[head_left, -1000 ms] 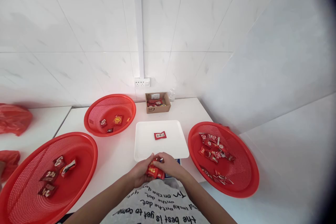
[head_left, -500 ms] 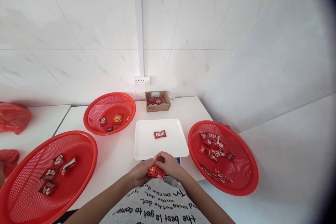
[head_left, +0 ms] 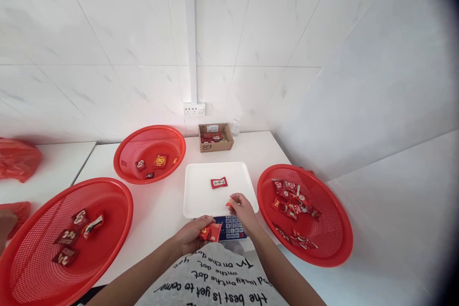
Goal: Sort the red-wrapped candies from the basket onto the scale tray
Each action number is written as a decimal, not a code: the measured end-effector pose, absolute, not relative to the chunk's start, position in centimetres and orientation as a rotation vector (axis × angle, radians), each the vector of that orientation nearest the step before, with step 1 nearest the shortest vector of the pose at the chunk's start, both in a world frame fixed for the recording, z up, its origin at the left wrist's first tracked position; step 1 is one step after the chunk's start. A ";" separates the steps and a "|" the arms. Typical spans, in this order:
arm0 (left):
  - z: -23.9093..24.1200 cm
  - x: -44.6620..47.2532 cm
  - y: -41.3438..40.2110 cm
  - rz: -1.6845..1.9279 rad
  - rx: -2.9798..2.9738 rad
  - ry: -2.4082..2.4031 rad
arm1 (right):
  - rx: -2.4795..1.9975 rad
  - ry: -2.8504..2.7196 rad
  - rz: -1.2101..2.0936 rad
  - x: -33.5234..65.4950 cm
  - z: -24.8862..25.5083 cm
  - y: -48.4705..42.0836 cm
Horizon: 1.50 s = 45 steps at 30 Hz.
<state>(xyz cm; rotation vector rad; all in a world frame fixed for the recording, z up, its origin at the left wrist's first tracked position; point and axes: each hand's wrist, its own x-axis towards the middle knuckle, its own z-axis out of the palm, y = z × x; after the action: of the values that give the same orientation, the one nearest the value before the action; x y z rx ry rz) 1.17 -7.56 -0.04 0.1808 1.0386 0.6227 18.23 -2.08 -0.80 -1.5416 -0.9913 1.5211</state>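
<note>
Head view
Right hand grip: the right hand [head_left: 243, 209] pinches a single small red sweet packet [head_left: 229, 204] between thumb and fingertips, the other fingers curled in.
Right hand pose: arm stretched forward from the lower right, the hand over the near edge of the flat white square scale tray [head_left: 201, 191], just above the blue keypad of the scale [head_left: 232, 227].
Left hand grip: the left hand [head_left: 190, 236] is closed on a small bunch of red sweet packets [head_left: 211, 233], held at the fingertips.
Left hand pose: it sits low and close to the body, in front of the tray's near edge, just left of the keypad.
On the tray: one red wrapped sweet with a white label [head_left: 219, 182] lies flat near the middle, apart from both hands.
Around: a red mesh plastic basket [head_left: 322, 248] with many red packets stands just right of the tray.
Change: half a second ago both hands were together on the bunch; now the right one has gone forward to the tray with one packet, and the keypad is uncovered.
</note>
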 end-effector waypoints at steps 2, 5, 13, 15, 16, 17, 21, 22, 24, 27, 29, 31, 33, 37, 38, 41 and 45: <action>0.0 1.1 -7.5 0.618 0.172 1.070 | -1.572 -0.946 1.493 18.6 -1.3 -1.7; 0.0 1.1 -7.5 0.618 0.139 1.109 | -1.645 -0.976 1.483 19.0 -1.6 -1.6; 0.0 0.9 -7.3 0.605 0.123 1.050 | -1.769 -1.225 1.413 19.0 -1.7 -1.8; 0.0 0.9 -7.3 0.602 0.111 1.068 | -1.716 -1.368 1.365 18.6 -1.1 -2.1; -0.1 0.9 -7.2 0.601 0.097 1.080 | -1.658 -1.465 1.355 18.2 -0.7 -2.4; -0.2 1.0 -7.1 0.596 0.078 1.088 | -1.583 -1.576 1.355 17.8 -0.2 -2.7; -0.3 1.1 -6.7 0.594 -0.002 1.034 | -1.337 -2.098 1.314 15.9 1.8 -4.4; -0.3 1.1 -6.7 0.598 -0.005 1.012 | -1.333 -2.201 1.276 15.5 2.1 -4.7; -0.4 1.2 -6.7 0.610 0.012 0.988 | -1.378 -2.332 1.204 15.0 2.3 -5.1; -0.6 1.4 -6.9 0.623 0.034 0.999 | -1.442 -2.417 1.164 14.7 1.9 -5.2; -0.8 1.4 -7.1 0.625 0.049 1.006 | -1.449 -2.428 1.161 14.6 1.7 -5.2; -0.9 1.4 -7.1 0.620 0.064 1.005 | -1.450 -2.389 1.172 14.6 1.6 -5.2; -1.1 1.3 -7.1 0.622 0.074 1.004 | -1.448 -2.311 1.192 14.6 1.7 -5.4; -1.0 1.0 -6.9 0.625 0.061 1.004 | -1.455 -1.993 1.347 14.5 1.5 -5.4; -1.0 0.9 -6.9 0.620 0.051 1.004 | -1.456 -1.880 1.400 14.6 1.3 -5.2; -0.7 0.8 -6.8 0.619 0.024 1.025 | -1.493 -1.558 1.458 15.1 0.2 -4.2; -0.5 0.8 -6.9 0.602 0.014 1.088 | -1.634 -1.265 1.504 16.3 -1.7 -2.3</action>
<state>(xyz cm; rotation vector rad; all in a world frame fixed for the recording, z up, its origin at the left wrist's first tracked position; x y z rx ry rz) 0.78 -6.91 -0.54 0.0136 1.0881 0.6021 16.30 -2.35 -1.74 -1.6337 -1.2651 1.5043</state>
